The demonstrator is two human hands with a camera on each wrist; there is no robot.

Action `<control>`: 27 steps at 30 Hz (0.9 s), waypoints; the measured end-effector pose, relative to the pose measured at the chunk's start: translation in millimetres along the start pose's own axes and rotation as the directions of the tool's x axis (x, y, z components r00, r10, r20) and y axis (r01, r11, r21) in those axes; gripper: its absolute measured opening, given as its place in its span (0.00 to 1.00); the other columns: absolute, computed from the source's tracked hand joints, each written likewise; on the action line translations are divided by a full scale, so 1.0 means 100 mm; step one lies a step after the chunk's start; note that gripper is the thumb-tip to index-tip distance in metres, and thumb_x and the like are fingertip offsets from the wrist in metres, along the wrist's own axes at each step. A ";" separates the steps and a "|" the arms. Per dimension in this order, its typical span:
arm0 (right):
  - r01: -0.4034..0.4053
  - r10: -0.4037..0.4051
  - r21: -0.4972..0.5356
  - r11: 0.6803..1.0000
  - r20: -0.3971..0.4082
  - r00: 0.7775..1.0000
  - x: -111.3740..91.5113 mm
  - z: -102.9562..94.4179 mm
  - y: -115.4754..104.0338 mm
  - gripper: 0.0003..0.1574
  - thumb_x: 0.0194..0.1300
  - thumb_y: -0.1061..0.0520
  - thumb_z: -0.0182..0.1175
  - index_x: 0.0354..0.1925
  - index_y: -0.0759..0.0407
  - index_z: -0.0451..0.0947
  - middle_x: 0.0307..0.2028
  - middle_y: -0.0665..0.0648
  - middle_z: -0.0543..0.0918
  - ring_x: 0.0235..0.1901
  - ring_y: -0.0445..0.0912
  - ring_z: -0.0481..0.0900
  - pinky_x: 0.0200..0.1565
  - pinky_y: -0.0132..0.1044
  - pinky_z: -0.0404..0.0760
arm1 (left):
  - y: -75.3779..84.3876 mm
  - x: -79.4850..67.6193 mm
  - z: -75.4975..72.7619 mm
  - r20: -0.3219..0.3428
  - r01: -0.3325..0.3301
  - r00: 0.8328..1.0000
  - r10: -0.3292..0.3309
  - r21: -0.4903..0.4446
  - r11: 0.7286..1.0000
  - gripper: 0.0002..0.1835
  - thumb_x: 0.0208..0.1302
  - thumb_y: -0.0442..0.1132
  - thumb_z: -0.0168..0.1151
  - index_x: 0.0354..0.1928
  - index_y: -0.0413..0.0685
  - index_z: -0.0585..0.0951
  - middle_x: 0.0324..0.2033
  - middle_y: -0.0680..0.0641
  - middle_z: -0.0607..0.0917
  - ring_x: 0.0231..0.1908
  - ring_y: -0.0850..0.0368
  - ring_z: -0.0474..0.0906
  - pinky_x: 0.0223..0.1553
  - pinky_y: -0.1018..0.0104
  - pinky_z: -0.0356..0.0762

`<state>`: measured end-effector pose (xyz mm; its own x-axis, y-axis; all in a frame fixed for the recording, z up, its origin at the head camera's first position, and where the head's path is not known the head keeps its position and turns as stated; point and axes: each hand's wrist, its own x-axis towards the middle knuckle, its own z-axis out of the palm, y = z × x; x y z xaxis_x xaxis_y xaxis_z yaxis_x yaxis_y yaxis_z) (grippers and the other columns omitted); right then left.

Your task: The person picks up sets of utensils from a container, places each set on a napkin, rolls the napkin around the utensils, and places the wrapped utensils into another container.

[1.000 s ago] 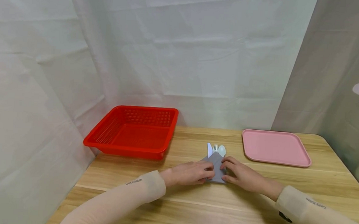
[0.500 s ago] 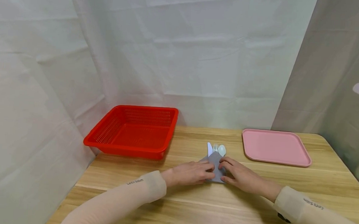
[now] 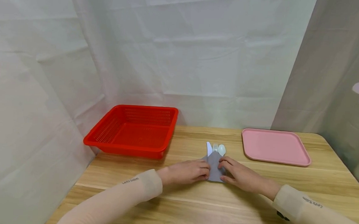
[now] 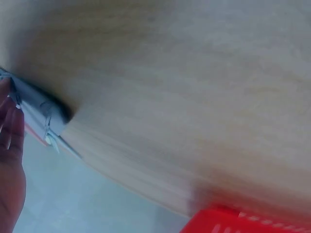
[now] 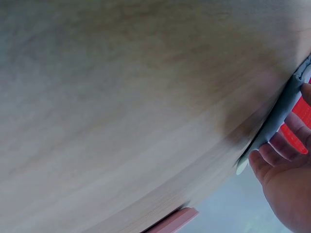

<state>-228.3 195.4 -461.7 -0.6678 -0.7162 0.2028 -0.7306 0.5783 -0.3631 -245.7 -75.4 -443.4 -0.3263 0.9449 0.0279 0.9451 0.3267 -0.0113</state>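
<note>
A grey folded napkin [image 3: 215, 168] lies on the wooden table, its pointed flap towards the far side. From its top stick out a white knife [image 3: 209, 148], a fork [image 3: 215, 147] and a spoon [image 3: 222, 149], their lower parts hidden inside. My left hand [image 3: 191, 172] has its fingers curled at the napkin's left edge and seems to pinch it; the fingertips are partly hidden. My right hand [image 3: 240, 174] rests its loosely bent fingers and thumb against the right edge. In the right wrist view those fingers [image 5: 279, 153] touch the napkin's side.
A red plastic basket [image 3: 128, 152] with perforated sides stands at the back left of the table. At the back right lies a pink tray [image 3: 276, 146]. White cloth [image 3: 200, 59] hangs behind the table and along its left side.
My left hand has drawn slightly left, off the middle of the napkin to its left edge, so more of the grey flap shows. The right hand has barely moved.
</note>
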 end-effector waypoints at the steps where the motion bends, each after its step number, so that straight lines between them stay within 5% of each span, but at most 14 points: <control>1: 0.003 -0.003 0.000 1.000 0.000 1.000 0.00 0.00 0.00 0.18 0.73 0.53 0.67 0.56 0.57 0.76 0.63 0.59 0.75 0.63 0.53 0.77 0.61 0.51 0.79 | 0.00 0.00 0.01 0.002 -0.002 1.000 0.002 -0.004 1.000 0.05 0.78 0.41 0.60 0.46 0.55 0.84 0.48 0.57 0.80 0.51 0.62 0.73 0.57 0.78 0.69; 4: 0.015 -0.015 -0.002 1.000 0.000 1.000 0.00 -0.02 -0.01 0.19 0.73 0.54 0.67 0.56 0.59 0.76 0.63 0.59 0.75 0.62 0.53 0.77 0.60 0.51 0.80 | -0.01 -0.01 0.02 -0.009 0.005 1.000 -0.006 -0.037 0.999 0.05 0.75 0.39 0.64 0.48 0.54 0.82 0.48 0.57 0.79 0.52 0.62 0.73 0.58 0.79 0.68; 10: 0.017 -0.017 -0.007 1.000 0.021 1.000 -0.01 -0.01 -0.01 0.22 0.74 0.53 0.66 0.59 0.61 0.74 0.64 0.59 0.74 0.63 0.52 0.77 0.61 0.51 0.79 | 0.01 -0.01 0.02 -0.009 0.004 1.000 -0.004 -0.055 0.998 0.21 0.75 0.37 0.64 0.67 0.52 0.77 0.63 0.54 0.77 0.63 0.61 0.73 0.67 0.75 0.67; 19: 0.031 -0.031 -0.004 1.000 0.020 0.999 -0.01 0.00 0.01 0.21 0.76 0.52 0.64 0.60 0.59 0.74 0.64 0.58 0.73 0.64 0.52 0.77 0.63 0.52 0.78 | 0.08 -0.04 0.05 0.099 0.018 0.995 -0.007 -0.111 0.994 0.39 0.70 0.22 0.54 0.81 0.47 0.60 0.80 0.48 0.60 0.79 0.58 0.54 0.75 0.66 0.56; 27: 0.014 -0.014 -0.001 1.000 0.007 1.000 -0.04 0.03 0.01 0.22 0.77 0.51 0.62 0.62 0.59 0.73 0.66 0.59 0.72 0.66 0.55 0.75 0.64 0.53 0.77 | 0.07 -0.02 0.08 0.044 0.053 0.998 -0.046 -0.183 0.982 0.30 0.78 0.26 0.50 0.79 0.47 0.66 0.78 0.51 0.65 0.76 0.59 0.61 0.74 0.66 0.61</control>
<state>-226.1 198.1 -465.6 -0.6564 -0.7269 0.2019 -0.7401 0.5683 -0.3596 -238.6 -74.4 -452.0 -0.3700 0.9289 -0.0157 0.9139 0.3670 0.1733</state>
